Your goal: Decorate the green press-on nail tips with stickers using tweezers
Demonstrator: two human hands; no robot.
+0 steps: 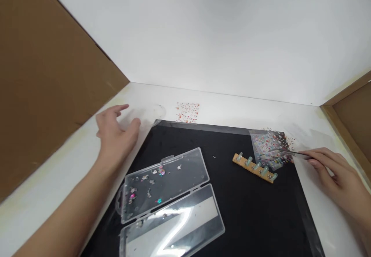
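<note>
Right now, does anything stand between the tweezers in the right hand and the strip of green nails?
Nothing upright that I can see. Only the thin patterned sheets lie there, under the tweezers in the right hand and beside the strip of green nails. Whether the tweezers touch the sheets is unclear.

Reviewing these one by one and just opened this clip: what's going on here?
A person's right hand holds tweezers, tips at a pile of sticker sheets; whether they touch is unclear. The left hand is open, holding nothing visible, near a clear round item. On the black mat lie a strip bearing green nail tips and an open clear case with small charms in it.
</note>
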